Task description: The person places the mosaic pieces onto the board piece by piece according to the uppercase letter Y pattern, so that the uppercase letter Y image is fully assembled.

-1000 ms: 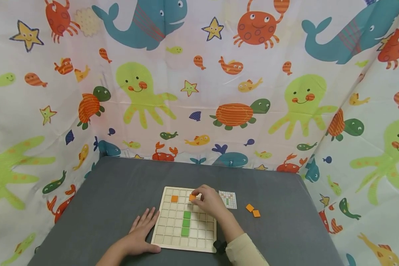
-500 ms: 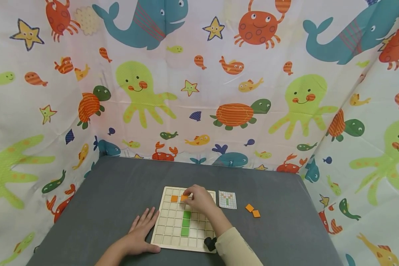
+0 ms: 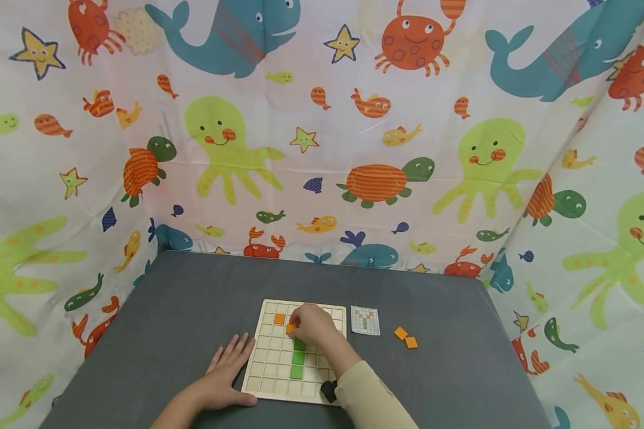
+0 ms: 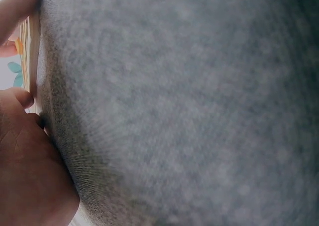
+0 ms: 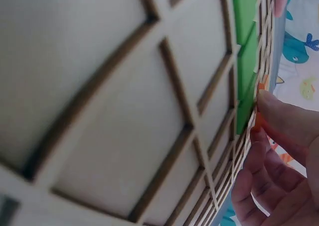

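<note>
A square wooden grid board (image 3: 271, 384) lies on the grey table. My right hand (image 3: 316, 326) pinches an orange square tile (image 3: 290, 328) between thumb and fingers, low over the board's upper part. The right wrist view shows this orange tile (image 5: 257, 121) at the thumb tip, near a column of three green tiles (image 5: 245, 64). Another orange tile (image 3: 279, 319) sits in a cell to the upper left of the pinched one. With fingers spread and straight, my left hand (image 3: 222, 378) rests along the board's left edge, its thumb at the lower left corner.
Right of the board lies a small pattern card (image 3: 365, 320) printed with a coloured grid. Farther right, two loose orange tiles (image 3: 406, 338) lie corner to corner on the table (image 3: 451, 381). A sea-animal print curtain (image 3: 311, 179) surrounds the table's back and sides.
My right hand has carried the orange tile leftward over the board, then slightly nearer to me, to just above the green column. My left hand stays in place.
</note>
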Demonstrator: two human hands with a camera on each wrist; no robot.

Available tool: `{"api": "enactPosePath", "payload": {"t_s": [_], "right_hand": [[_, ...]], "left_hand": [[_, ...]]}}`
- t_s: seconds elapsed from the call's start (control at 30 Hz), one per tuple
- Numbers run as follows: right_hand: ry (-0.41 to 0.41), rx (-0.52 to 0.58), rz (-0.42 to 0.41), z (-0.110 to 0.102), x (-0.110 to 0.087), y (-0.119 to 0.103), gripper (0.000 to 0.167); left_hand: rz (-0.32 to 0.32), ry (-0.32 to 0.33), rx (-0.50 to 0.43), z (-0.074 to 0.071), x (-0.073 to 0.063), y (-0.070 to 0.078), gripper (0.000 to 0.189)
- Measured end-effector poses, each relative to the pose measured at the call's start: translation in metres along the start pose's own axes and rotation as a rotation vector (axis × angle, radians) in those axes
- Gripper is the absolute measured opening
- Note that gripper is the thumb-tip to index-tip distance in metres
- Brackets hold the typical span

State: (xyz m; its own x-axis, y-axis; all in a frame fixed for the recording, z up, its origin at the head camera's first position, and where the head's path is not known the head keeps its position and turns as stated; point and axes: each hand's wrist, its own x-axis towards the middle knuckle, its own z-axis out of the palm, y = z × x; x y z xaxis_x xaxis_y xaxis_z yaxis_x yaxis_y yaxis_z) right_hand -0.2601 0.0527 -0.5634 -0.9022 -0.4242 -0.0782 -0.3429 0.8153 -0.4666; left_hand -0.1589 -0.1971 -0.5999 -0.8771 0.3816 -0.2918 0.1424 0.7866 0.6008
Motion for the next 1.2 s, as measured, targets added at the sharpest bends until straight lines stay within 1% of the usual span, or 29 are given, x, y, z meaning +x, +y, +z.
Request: {"api": "enactPosePath", "payload": {"t_s": [0.07, 0.3, 0.4, 0.47, 0.63, 0.73, 1.0, 1.2], "right_hand": [[-0.001, -0.020, 0.007, -0.0004, 0.0000, -0.0021, 0.017], [0.007, -0.069, 0.014, -0.0023, 0.0017, -0.0071, 0.013], [0.007, -0.086, 0.020, -0.0024, 0.0028, -0.0078, 0.014], [0.008, -0.092, 0.010, -0.0014, 0.0036, -0.0075, 0.015], [0.000, -0.076, -0.014, 0.0009, 0.0038, -0.0066, 0.021], [-0.004, -0.059, -0.004, 0.0009, 0.0028, -0.0057, 0.024], [-0.014, -0.027, -0.002, 0.0014, 0.0009, -0.0037, 0.015], [-0.008, 0.005, -0.002, 0.0033, -0.0003, -0.0034, 0.018]], "left_hand": [[0.001, -0.001, 0.010, -0.0004, 0.0000, 0.0002, 0.129], [-0.003, -0.004, -0.006, -0.0026, 0.0015, 0.0026, 0.128], [0.002, -0.003, 0.000, -0.0034, 0.0029, 0.0025, 0.127], [0.006, -0.002, 0.002, -0.0039, 0.0035, 0.0021, 0.127], [0.003, -0.007, 0.005, -0.0031, 0.0045, 0.0003, 0.127], [-0.007, -0.015, 0.008, -0.0014, 0.0047, -0.0003, 0.128], [-0.044, -0.027, 0.004, 0.0010, 0.0043, -0.0018, 0.129], [-0.046, -0.044, -0.010, 0.0023, 0.0038, -0.0028, 0.129]]}}
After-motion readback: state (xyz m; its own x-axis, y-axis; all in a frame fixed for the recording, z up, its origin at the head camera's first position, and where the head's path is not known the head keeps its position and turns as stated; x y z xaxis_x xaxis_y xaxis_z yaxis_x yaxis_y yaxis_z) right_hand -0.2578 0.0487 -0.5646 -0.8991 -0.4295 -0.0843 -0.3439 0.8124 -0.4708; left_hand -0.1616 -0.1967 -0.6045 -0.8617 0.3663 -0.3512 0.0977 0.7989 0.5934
